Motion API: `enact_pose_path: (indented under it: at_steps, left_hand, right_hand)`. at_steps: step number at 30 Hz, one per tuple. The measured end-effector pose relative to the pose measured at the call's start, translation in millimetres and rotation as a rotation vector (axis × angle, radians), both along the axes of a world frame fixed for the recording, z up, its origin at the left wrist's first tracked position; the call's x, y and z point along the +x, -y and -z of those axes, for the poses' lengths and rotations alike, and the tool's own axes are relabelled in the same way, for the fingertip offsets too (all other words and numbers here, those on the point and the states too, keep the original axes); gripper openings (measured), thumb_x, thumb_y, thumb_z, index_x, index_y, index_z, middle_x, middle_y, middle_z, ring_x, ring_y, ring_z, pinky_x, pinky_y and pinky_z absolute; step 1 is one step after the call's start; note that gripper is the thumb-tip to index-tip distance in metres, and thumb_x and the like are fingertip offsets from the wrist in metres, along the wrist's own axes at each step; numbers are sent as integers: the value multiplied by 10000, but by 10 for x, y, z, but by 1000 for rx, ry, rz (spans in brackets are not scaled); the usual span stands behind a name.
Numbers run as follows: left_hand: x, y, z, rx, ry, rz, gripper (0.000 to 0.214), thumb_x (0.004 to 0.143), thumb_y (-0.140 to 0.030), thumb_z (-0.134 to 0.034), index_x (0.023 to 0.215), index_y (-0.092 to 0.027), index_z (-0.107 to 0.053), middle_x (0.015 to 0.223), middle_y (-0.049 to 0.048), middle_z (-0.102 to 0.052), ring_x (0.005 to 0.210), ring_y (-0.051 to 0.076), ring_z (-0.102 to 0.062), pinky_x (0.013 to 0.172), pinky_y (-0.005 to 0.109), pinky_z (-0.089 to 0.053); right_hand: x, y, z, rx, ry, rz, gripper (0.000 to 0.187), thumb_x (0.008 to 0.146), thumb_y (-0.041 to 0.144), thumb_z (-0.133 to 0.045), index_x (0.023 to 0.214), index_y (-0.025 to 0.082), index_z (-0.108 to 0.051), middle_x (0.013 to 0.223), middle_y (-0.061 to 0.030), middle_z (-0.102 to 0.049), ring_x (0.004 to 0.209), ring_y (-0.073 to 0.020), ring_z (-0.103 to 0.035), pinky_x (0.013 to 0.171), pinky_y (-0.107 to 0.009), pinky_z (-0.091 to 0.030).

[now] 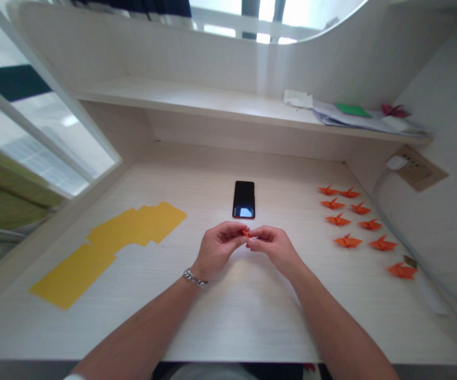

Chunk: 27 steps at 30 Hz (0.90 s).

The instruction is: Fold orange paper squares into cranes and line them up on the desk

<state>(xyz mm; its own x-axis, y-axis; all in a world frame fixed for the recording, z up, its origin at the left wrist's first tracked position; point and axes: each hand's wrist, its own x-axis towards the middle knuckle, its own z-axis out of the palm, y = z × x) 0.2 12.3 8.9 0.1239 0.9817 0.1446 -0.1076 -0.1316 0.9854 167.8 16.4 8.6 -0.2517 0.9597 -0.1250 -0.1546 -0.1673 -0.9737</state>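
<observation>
Between my fingertips is a small piece of folded orange paper [246,235], mostly hidden by the fingers. My left hand [221,244] pinches it from one side, and a chain bracelet [195,278] circles that wrist. My right hand [272,244] pinches it from the other side. Just beyond both hands lies a dark phone [244,199], flat on the desk. To the right stand several orange origami cranes [347,241] in two rough columns. Overlapping yellow paper sheets [123,232] are fanned out on the left.
A shelf [212,108] spans the back of the desk, bearing papers [355,119], a green sheet [353,110] and a dark red folded paper [395,110]. On the right wall a socket [420,169] holds a plug, whose grey cable [406,243] runs along the desk's right side.
</observation>
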Motion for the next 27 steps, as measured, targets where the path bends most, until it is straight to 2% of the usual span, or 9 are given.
enact_pose_path:
  at_steps: [8,14,18,23,27]
  left_hand:
    - [5,-10,33,-11,16,17,210,720,-202,-730,917,-141,-689,893,72,-727,808,181,-683,769,301,-566]
    - [16,-4,41,-10,-15,39,238,724,-205,-726,947,-135,-685,940,84,-722,823,180,-680,782,304,-563]
    - [19,2,24,3,-52,28,261,727,-216,-723,970,-133,-675,934,85,-717,807,176,-677,770,302,-563]
    - [33,18,35,31,-118,30,283,754,-234,-698,1016,-134,-662,899,83,-709,786,174,-670,758,305,-558]
    - [53,26,42,21,-98,39,324,768,-234,-681,1073,-134,-637,901,86,-700,812,183,-671,783,321,-555]
  right_hand:
    - [-4,7,-5,21,25,-25,283,622,341,-791,819,157,-704,694,-38,-696,653,-159,-647,600,-274,-509]
    - [5,-3,53,33,111,-40,295,703,421,-719,827,156,-679,661,-34,-680,615,-162,-658,539,-256,-508]
    - [-3,9,81,59,129,-75,302,800,458,-606,845,162,-648,705,-34,-676,602,-157,-668,520,-249,-511]
    - [-62,73,84,195,289,13,280,886,419,-484,913,173,-616,728,-37,-675,615,-159,-674,540,-260,-532]
    - [-92,101,118,335,424,89,181,881,314,-491,954,193,-605,760,-34,-690,626,-159,-680,586,-268,-538]
